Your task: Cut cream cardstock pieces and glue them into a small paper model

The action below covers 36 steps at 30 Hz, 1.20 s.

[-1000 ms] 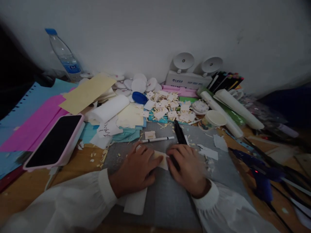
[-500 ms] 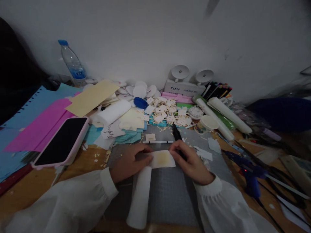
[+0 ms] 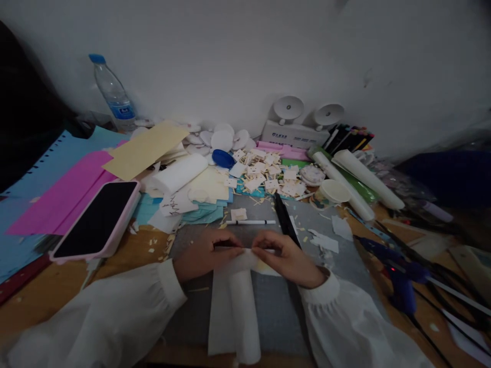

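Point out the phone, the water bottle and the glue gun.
Phone [image 3: 97, 220], head view: its dark screen.
Water bottle [image 3: 111, 92], head view: its clear body.
Glue gun [image 3: 399, 276], head view: where barrel meets handle.

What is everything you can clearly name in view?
Bottle: one, clear, back left
Phone: one, pink-cased, left
Sheets: several, multicoloured, left
Discs: several, white, back
Lid: one, blue, centre
Small pieces: many, cream, centre
Box: one, pale, back
Dish shapes: two, white, back
Rolls: three, white, left and right
Cup: one, pale, right
Pens: many, mixed, right
Glue gun: one, blue, right
Mat: one, grey, front
Slim sticks: two, black, white, centre
Curled sheet: one, white, front
Sleeves: two, white, front
Hands: two, bare, front
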Motion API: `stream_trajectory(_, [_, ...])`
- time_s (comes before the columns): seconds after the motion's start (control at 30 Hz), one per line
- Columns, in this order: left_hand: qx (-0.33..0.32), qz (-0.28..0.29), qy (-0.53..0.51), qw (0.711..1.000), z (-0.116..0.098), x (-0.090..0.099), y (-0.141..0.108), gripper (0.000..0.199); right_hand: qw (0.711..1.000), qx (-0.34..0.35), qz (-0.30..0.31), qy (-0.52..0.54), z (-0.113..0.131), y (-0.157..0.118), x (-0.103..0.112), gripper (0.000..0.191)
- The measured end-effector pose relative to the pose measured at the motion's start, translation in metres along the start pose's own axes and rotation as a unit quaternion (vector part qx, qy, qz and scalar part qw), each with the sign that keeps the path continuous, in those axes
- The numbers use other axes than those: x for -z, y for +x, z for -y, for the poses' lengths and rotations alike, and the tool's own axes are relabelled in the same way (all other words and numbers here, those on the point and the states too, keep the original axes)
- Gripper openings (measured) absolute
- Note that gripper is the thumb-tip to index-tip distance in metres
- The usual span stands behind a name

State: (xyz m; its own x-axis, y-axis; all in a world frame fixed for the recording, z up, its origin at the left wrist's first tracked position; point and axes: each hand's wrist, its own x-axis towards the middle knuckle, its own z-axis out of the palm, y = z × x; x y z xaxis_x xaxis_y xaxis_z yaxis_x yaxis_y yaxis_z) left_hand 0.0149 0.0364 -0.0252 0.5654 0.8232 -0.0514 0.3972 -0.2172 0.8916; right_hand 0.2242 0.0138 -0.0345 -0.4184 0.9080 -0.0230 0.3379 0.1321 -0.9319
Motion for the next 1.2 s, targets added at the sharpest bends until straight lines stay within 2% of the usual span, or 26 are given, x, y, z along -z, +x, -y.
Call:
stream_trajectory(0.2, [-0.025,-0.012,0.048,0.998,0.0,-0.004,0.001,0.016,0.993,0.073,-0.016,-0.092,-0.002,-0.003,-0.006,0.014])
stream_trajectory(0.33, [-0.05,-0.01,0.066,0.997,0.003,-0.008,-0.002,0.016,0.987,0.107,-0.029,-0.117,0.001,-0.003,-0.01,0.014])
stream_trajectory(0.53, [-0.048,-0.029,0.052,0.997,0.004,-0.009,-0.005,0.016,0.991,0.084,-0.043,-0.091,0.0,-0.004,-0.011,0.012])
stream_trajectory(0.7, [-0.055,-0.004,0.056,0.997,0.004,-0.008,-0.005,0.017,0.997,0.058,-0.041,-0.019,-0.002,-0.004,-0.015,0.014])
stream_trajectory(0.8, [-0.056,-0.001,0.067,0.996,0.004,-0.009,-0.005,0.018,0.998,0.054,-0.041,-0.012,-0.001,-0.005,-0.018,0.012])
stream_trajectory(0.9, [-0.063,-0.009,0.061,0.996,0.005,-0.01,-0.005,0.017,0.996,0.068,-0.041,-0.042,0.0,-0.006,-0.018,0.01])
stream_trajectory(1.03, [-0.074,-0.021,0.047,0.996,0.008,-0.011,-0.006,0.016,0.983,0.125,-0.061,-0.115,0.003,-0.007,-0.018,0.006])
stream_trajectory(1.2, [-0.038,-0.016,0.016,0.999,0.006,-0.01,-0.006,0.016,0.957,0.192,-0.067,-0.205,0.004,-0.008,-0.02,0.007])
